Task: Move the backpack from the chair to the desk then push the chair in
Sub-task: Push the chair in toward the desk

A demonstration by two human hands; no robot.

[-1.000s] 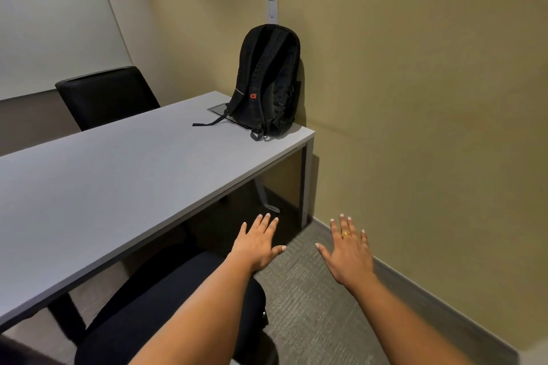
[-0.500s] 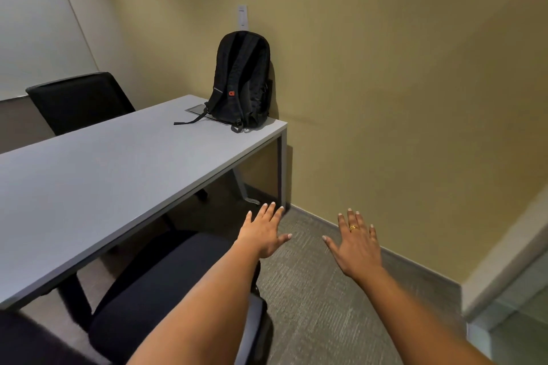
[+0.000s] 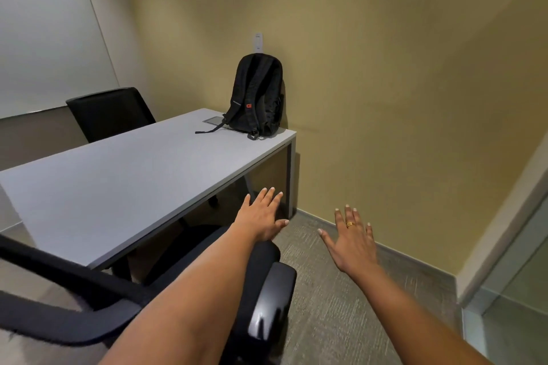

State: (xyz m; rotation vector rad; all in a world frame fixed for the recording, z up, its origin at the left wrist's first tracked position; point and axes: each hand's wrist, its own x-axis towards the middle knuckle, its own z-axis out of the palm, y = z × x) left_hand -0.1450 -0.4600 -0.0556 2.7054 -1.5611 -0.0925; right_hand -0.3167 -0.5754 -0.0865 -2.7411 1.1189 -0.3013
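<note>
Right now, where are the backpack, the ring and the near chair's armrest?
backpack [image 3: 257, 92]: head view, middle of its strapped back panel.
ring [image 3: 350, 224]: head view, gold band on right hand's finger.
armrest [image 3: 271, 302]: head view, glossy top pad.

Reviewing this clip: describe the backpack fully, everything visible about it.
The backpack is black, of what looks like woven fabric, with padded shoulder straps facing the camera and a small red-orange tag on one strap. It stands upright on the far corner of the grey desk, against the tan wall. One loose strap trails across the desktop. Neither hand touches it.
</note>
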